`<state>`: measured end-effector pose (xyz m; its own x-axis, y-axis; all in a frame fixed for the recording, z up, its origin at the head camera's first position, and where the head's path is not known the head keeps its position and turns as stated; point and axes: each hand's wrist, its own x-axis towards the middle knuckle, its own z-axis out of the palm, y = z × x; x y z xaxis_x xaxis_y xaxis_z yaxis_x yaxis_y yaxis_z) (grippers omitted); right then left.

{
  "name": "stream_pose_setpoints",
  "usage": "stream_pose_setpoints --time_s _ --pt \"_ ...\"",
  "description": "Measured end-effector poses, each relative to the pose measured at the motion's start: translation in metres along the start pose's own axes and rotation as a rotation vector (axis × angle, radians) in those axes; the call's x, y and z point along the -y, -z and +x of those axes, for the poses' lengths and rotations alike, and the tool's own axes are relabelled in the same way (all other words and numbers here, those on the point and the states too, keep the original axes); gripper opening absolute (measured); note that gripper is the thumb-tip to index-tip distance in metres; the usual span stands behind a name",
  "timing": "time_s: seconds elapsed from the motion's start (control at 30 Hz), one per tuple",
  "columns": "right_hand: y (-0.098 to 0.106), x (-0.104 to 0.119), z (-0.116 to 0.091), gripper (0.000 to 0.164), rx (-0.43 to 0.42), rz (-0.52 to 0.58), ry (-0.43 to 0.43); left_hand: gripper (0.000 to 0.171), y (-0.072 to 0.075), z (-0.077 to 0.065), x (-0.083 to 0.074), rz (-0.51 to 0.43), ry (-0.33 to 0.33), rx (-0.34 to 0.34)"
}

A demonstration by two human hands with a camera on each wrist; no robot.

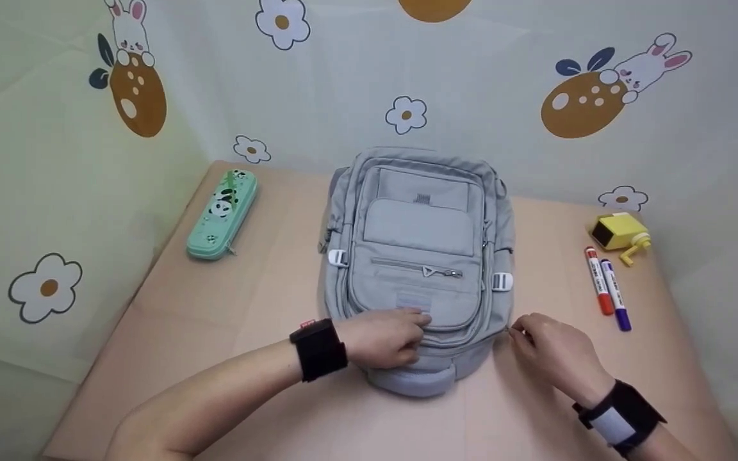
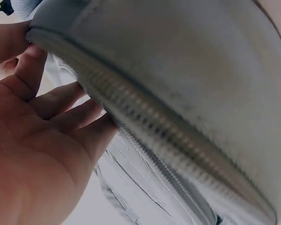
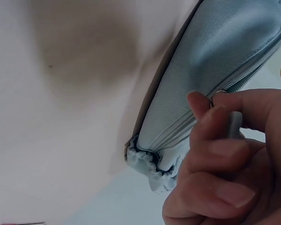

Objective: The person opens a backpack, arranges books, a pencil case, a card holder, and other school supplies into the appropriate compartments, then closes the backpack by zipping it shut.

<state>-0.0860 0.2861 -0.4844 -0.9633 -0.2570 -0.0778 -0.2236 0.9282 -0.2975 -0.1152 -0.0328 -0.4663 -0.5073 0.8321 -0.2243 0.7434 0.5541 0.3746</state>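
Observation:
A grey-blue backpack (image 1: 417, 230) lies on the table with its front pockets facing up. My left hand (image 1: 385, 336) is over the near end of the bag. In the left wrist view, the thumb and fingers of that hand (image 2: 42, 140) pinch the fabric edge beside a toothed zipper (image 2: 154, 124). At the bag's near right side is my right hand (image 1: 558, 349). Thumb and index finger of this hand (image 3: 229, 154) pinch a zipper pull (image 3: 218, 93) on the side seam, as the right wrist view shows. The pull is mostly covered by the fingertips.
A mint green panda pencil case (image 1: 225, 214) lies at the left of the table (image 1: 266, 282). On the right are a yellow pencil sharpener with a crank (image 1: 622, 232), a red marker (image 1: 598, 280) and a blue-purple marker (image 1: 615, 294). Patterned cloth walls (image 1: 343, 83) surround the table.

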Motion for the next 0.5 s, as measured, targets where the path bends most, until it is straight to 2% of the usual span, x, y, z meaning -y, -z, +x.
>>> stream_pose_setpoints --time_s 0.27,0.5 --pt "-0.0032 0.0044 -0.0018 0.006 -0.008 -0.03 0.009 0.019 -0.0026 0.0049 0.0014 -0.02 0.021 0.01" --pt "-0.0046 0.0086 -0.0072 0.011 -0.096 -0.064 0.051 0.021 -0.0036 0.0051 0.002 -0.031 0.015 0.001"
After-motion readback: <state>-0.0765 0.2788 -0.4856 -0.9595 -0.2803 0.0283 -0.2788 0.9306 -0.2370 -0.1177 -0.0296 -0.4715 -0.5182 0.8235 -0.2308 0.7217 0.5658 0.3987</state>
